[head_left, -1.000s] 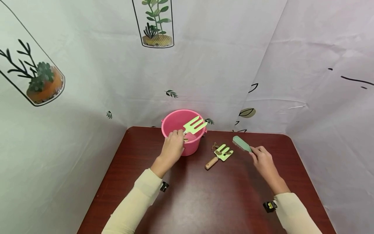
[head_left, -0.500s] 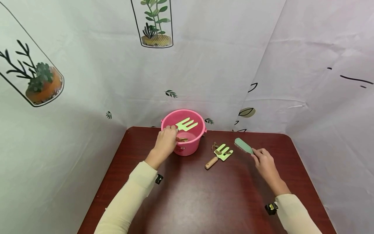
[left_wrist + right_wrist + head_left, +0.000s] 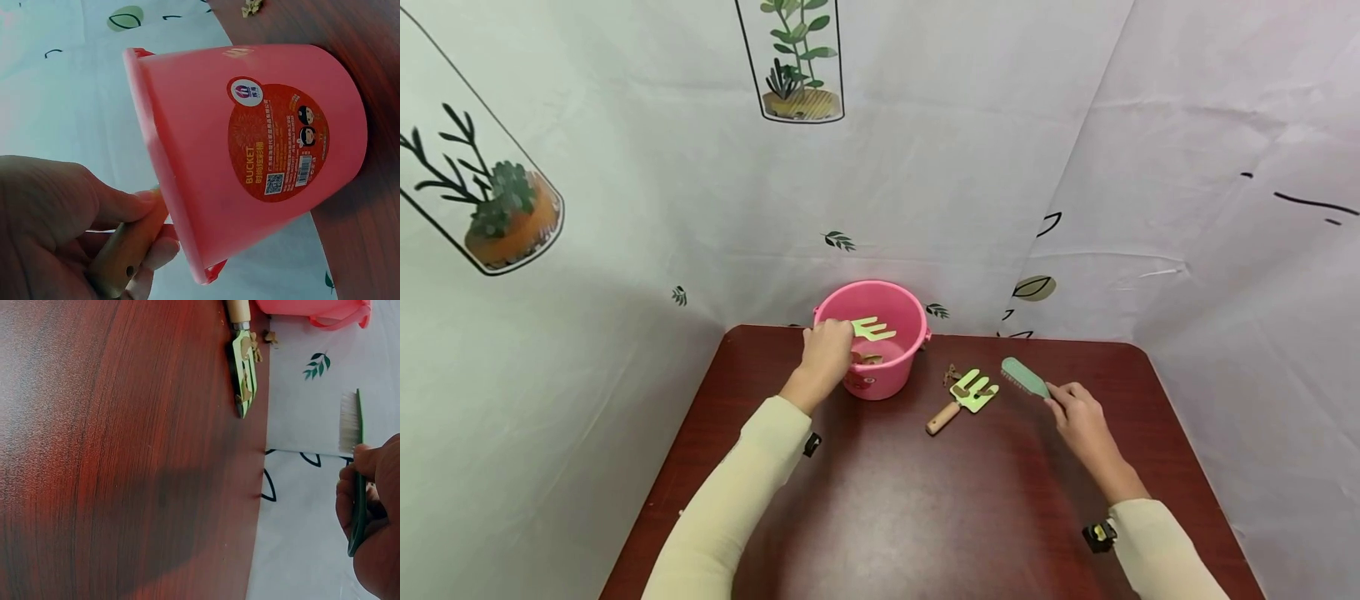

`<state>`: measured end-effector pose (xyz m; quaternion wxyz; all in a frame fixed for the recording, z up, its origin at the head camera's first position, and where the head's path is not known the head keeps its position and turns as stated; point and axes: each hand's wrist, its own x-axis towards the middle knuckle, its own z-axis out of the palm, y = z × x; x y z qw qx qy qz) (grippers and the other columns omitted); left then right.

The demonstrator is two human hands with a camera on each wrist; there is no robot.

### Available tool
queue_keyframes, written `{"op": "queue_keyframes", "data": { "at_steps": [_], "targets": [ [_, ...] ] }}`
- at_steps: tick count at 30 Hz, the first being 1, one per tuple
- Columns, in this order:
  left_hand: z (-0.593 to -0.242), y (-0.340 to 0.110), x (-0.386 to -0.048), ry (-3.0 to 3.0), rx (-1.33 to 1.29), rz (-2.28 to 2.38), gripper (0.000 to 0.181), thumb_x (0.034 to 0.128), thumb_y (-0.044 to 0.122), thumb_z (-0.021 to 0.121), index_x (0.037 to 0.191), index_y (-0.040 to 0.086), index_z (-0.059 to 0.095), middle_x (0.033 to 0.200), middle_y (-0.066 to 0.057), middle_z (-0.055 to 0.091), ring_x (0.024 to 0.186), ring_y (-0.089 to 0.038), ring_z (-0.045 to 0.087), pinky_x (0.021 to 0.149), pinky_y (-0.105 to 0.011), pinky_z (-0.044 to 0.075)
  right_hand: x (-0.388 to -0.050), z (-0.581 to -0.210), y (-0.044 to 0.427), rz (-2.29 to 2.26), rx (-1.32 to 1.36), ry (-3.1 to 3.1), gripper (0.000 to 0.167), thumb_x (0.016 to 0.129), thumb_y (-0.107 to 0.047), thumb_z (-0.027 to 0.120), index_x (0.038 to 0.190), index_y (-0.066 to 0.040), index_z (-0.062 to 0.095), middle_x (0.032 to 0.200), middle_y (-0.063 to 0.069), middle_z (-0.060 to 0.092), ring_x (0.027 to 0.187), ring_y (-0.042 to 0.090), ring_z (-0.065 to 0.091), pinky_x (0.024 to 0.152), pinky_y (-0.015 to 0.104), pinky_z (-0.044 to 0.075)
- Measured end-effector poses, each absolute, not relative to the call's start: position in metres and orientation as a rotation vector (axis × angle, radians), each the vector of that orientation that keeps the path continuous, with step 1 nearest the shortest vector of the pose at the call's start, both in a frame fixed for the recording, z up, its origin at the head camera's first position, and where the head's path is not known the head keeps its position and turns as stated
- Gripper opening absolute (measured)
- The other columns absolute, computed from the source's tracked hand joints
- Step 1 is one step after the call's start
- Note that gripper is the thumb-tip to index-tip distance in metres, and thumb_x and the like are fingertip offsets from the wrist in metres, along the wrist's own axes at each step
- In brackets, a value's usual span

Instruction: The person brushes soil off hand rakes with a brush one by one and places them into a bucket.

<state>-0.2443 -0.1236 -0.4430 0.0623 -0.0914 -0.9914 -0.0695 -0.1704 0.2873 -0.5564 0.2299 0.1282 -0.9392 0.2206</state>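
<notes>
My left hand grips a hand fork by its wooden handle, at the left of the pink bucket's rim. The fork's light green tines reach over the bucket's opening. Brown dry bits show inside the pink bucket. Over the table's right side, my right hand holds a green brush by its handle, pale bristles exposed. Between the hands, a second hand fork lies on the table with brown bits on its tines.
More brown dry bits lie beside the second fork's tines. The dark red table ends at the back against a pale wall cloth printed with leaves and plants.
My left hand has shifted left with its fork, and the tines have swung lower over the bucket. The right hand and brush have moved only slightly. The fork on the table stays put.
</notes>
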Motion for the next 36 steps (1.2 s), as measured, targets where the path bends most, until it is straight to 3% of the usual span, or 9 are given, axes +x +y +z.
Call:
{"op": "queue_keyframes", "data": {
  "at_steps": [11, 20, 27, 36],
  "targets": [
    [-0.448, -0.118, -0.264, -3.061, -0.340, -0.178, 0.028, 0.0797, 0.019, 0.090, 0.095, 0.002, 0.073, 0.089, -0.013, 0.075, 0.087, -0.034, 0.074, 0.079, -0.050, 0.059, -0.165, -0.552, 0.284, 0.603, 0.359, -2.616, 0.031, 0.089, 0.003, 0.075, 0.119, 0.012, 0.070, 0.091, 0.018, 0.061, 0.076, 0.027, 0.059, 0.062, 0.043, 0.051],
    [-0.453, -0.112, -0.272, -3.091, -0.333, -0.248, 0.021, 0.0855, 0.016, 0.084, 0.092, 0.001, 0.071, 0.085, -0.014, 0.073, 0.081, -0.033, 0.073, 0.071, -0.042, 0.060, -0.165, -0.552, 0.286, 0.592, 0.371, -2.594, 0.030, 0.088, 0.004, 0.076, 0.116, 0.012, 0.071, 0.089, 0.018, 0.060, 0.075, 0.028, 0.060, 0.062, 0.044, 0.051],
    [-0.460, -0.105, -0.279, -3.129, -0.249, -0.276, 0.025, 0.0880, 0.021, 0.083, 0.094, 0.001, 0.070, 0.090, -0.016, 0.073, 0.085, -0.037, 0.074, 0.070, -0.046, 0.060, -0.164, -0.554, 0.287, 0.595, 0.343, -2.609, 0.029, 0.088, 0.004, 0.075, 0.116, 0.013, 0.071, 0.089, 0.019, 0.060, 0.073, 0.028, 0.060, 0.060, 0.043, 0.051],
    [-0.466, -0.100, -0.284, -3.200, -0.198, -0.324, 0.022, 0.0900, 0.019, 0.081, 0.099, 0.002, 0.070, 0.089, -0.013, 0.071, 0.083, -0.033, 0.072, 0.072, -0.045, 0.059, -0.163, -0.557, 0.288, 0.602, 0.347, -2.618, 0.030, 0.088, 0.003, 0.076, 0.115, 0.013, 0.071, 0.088, 0.018, 0.060, 0.071, 0.025, 0.059, 0.058, 0.039, 0.050]
  ]
}}
